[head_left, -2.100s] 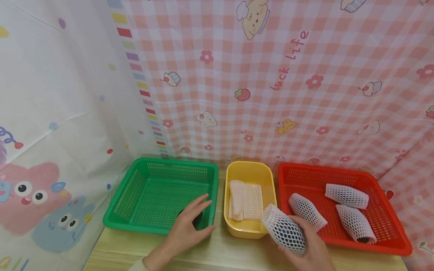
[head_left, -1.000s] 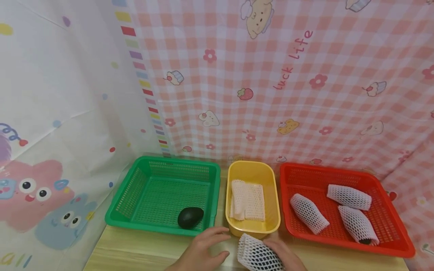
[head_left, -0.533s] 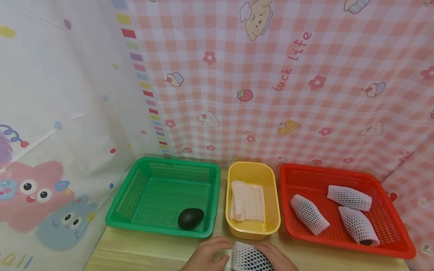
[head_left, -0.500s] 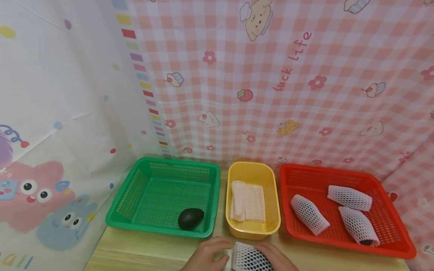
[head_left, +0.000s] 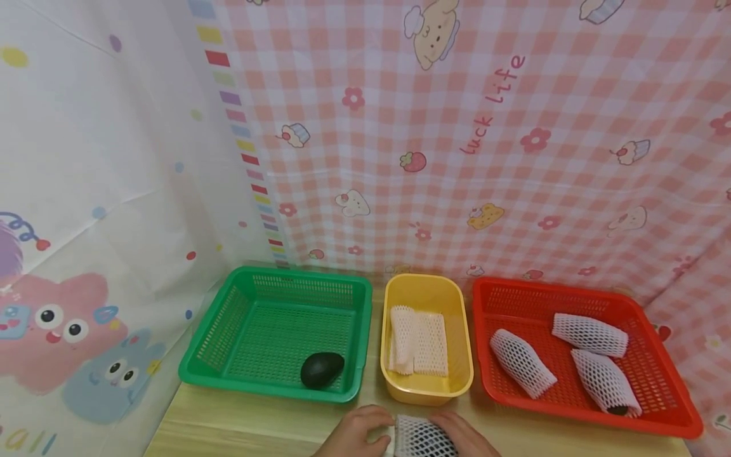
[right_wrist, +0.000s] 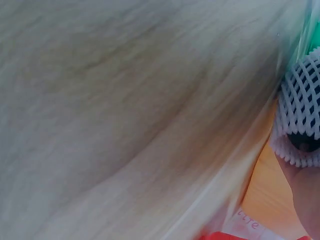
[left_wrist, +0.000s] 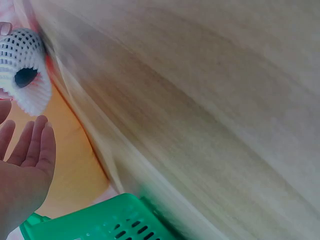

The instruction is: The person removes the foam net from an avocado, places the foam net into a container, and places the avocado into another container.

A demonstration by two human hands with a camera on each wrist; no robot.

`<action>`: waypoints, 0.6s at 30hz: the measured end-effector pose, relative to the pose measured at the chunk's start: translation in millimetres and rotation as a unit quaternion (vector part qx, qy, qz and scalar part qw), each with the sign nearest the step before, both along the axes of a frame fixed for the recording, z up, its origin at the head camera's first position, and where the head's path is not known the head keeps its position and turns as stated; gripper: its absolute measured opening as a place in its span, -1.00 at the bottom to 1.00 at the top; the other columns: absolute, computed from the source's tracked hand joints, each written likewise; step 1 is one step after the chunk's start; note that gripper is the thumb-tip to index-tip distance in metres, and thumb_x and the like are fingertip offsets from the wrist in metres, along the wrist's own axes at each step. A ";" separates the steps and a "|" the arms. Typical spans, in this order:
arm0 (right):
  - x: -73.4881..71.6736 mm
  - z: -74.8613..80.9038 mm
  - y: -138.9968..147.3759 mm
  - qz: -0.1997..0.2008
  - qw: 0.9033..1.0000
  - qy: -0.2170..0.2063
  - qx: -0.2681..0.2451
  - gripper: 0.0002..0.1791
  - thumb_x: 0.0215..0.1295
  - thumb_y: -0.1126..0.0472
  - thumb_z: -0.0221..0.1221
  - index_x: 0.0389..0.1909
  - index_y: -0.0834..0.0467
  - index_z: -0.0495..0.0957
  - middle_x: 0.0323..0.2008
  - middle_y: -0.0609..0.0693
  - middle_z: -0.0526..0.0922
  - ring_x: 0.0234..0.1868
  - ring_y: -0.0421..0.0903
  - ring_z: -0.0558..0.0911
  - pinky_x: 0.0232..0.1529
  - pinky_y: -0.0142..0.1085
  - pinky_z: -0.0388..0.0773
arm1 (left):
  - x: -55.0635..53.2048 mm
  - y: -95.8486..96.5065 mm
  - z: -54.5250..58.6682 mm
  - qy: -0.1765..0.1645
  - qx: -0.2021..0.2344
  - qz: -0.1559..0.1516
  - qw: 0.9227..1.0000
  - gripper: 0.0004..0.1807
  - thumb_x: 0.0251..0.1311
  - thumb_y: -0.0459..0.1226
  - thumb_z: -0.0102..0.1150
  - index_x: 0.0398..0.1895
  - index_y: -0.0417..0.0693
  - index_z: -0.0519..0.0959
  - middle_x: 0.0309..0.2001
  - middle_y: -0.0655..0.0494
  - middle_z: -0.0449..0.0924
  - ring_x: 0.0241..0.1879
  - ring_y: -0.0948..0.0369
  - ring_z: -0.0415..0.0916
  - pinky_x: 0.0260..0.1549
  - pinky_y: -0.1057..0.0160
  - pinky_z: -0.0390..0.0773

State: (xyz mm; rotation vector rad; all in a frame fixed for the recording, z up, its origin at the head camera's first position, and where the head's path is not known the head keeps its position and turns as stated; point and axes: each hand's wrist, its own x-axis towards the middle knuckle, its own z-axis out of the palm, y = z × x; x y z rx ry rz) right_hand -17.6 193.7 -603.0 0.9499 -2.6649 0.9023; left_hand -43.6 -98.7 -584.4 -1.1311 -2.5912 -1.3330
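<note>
At the bottom of the head view my right hand (head_left: pixel 465 438) grips a dark avocado wrapped in a white foam net sleeve (head_left: pixel 421 438). In the left wrist view the sleeve (left_wrist: pixel 35 95) flares at one end, and the dark avocado (left_wrist: pixel 26 77) shows inside. My left hand (head_left: pixel 356 435) hovers beside that flared end with its fingers loosely bent, holding nothing. The left wrist view has the left hand's fingertips (left_wrist: pixel 42 122) just below the sleeve edge. The right wrist view catches the netted fruit (right_wrist: pixel 302 97) at its right border, with part of the right hand (right_wrist: pixel 305 195) under it.
A green basket (head_left: pixel 194 374) on the left holds one bare avocado (head_left: pixel 322 370). In the middle, a yellow bin (head_left: pixel 425 393) contains flat foam nets (head_left: pixel 428 343). To the right, a red basket (head_left: pixel 679 412) holds 3 netted avocados (head_left: pixel 521 362). All stand on a wooden table (head_left: pixel 245 419).
The right hand has brought the netted avocado left and down from the red basket's front to the table's front. The left hand has left the green basket and moved right, close to the sleeve's end.
</note>
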 end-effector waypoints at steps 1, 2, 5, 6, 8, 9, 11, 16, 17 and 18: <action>0.2 -0.3 0.7 -0.003 1.000 -0.003 0.002 -0.22 0.16 -0.28 0.46 0.26 0.13 0.56 0.17 -0.07 0.62 0.16 -0.16 0.61 0.06 -0.17 0.66 | -0.2 0.0 -0.8 -0.003 -0.002 0.000 1.000 -0.76 0.21 -0.44 0.38 -0.04 -0.24 0.75 -0.03 -0.03 0.73 0.02 0.20 0.66 0.02 0.27 0.64; 0.7 0.0 1.4 -0.007 1.000 -0.010 0.003 -0.20 0.15 -0.30 0.46 0.26 0.13 0.56 0.18 -0.06 0.63 0.17 -0.15 0.61 0.06 -0.16 0.66 | -0.5 0.1 -1.5 -0.005 -0.002 0.000 1.000 -0.76 0.21 -0.44 0.39 -0.04 -0.24 0.75 -0.04 -0.03 0.73 0.02 0.20 0.66 0.02 0.28 0.64; 2.5 2.4 4.1 -0.022 0.999 -0.044 0.007 -0.17 0.13 -0.35 0.46 0.27 0.10 0.56 0.19 -0.07 0.63 0.18 -0.13 0.62 0.09 -0.14 0.66 | -1.0 -0.2 -3.7 -0.017 -0.001 0.001 1.000 -0.77 0.21 -0.45 0.39 -0.05 -0.24 0.75 -0.05 -0.01 0.72 0.00 0.22 0.65 0.00 0.29 0.64; 3.3 3.5 5.1 -0.029 0.998 -0.057 0.009 -0.16 0.12 -0.37 0.45 0.28 0.09 0.56 0.20 -0.09 0.63 0.18 -0.14 0.62 0.09 -0.14 0.66 | -1.0 -0.3 -4.2 -0.022 -0.001 0.002 1.000 -0.77 0.21 -0.44 0.39 -0.05 -0.24 0.75 -0.05 0.00 0.72 0.00 0.23 0.65 0.00 0.29 0.64; 4.3 4.8 6.9 -0.040 0.996 -0.075 0.009 -0.15 0.10 -0.39 0.45 0.28 0.05 0.56 0.20 -0.12 0.62 0.17 -0.17 0.63 0.09 -0.15 0.66 | -1.1 0.0 -4.9 -0.034 -0.002 0.003 0.999 -0.77 0.21 -0.43 0.39 -0.06 -0.23 0.75 -0.05 0.02 0.72 0.00 0.24 0.64 0.00 0.28 0.64; 4.7 5.1 8.1 -0.044 0.996 -0.079 0.010 -0.14 0.09 -0.40 0.45 0.28 0.04 0.56 0.20 -0.14 0.61 0.16 -0.18 0.63 0.09 -0.15 0.66 | -1.1 0.3 -5.1 -0.042 -0.005 0.005 0.999 -0.77 0.22 -0.42 0.40 -0.06 -0.23 0.75 -0.04 0.02 0.71 0.01 0.24 0.63 0.01 0.28 0.63; 5.4 4.9 10.6 -0.052 0.995 -0.080 0.012 -0.15 0.06 -0.41 0.46 0.26 0.01 0.55 0.17 -0.20 0.61 0.12 -0.24 0.63 0.07 -0.18 0.66 | -1.3 1.2 -5.2 -0.057 -0.010 0.008 0.998 -0.77 0.22 -0.39 0.41 -0.05 -0.21 0.75 -0.04 0.04 0.71 0.02 0.25 0.61 0.03 0.27 0.61; 5.8 6.5 17.9 -0.059 0.993 -0.106 0.009 -0.17 0.05 -0.40 0.48 0.23 0.01 0.56 0.12 -0.24 0.62 0.06 -0.31 0.62 0.04 -0.23 0.66 | -1.0 4.0 -4.1 -0.101 -0.023 0.010 0.995 -0.75 0.22 -0.34 0.42 -0.04 -0.21 0.76 -0.04 0.05 0.70 0.03 0.27 0.55 0.07 0.25 0.57; 5.3 7.8 19.2 -0.056 0.991 -0.123 0.008 -0.16 0.06 -0.39 0.48 0.24 0.04 0.56 0.12 -0.21 0.62 0.06 -0.30 0.62 0.03 -0.23 0.66 | -0.6 4.6 -3.7 -0.108 -0.025 0.009 0.994 -0.74 0.22 -0.33 0.42 -0.04 -0.22 0.75 -0.05 0.04 0.70 0.03 0.28 0.55 0.07 0.26 0.57; 4.6 9.5 20.7 -0.054 0.988 -0.144 0.010 -0.15 0.08 -0.38 0.47 0.25 0.07 0.55 0.12 -0.19 0.63 0.07 -0.30 0.62 0.04 -0.24 0.65 | -0.3 5.3 -3.5 -0.116 -0.025 0.009 0.993 -0.74 0.22 -0.33 0.42 -0.04 -0.23 0.75 -0.05 0.04 0.69 0.02 0.28 0.54 0.06 0.26 0.57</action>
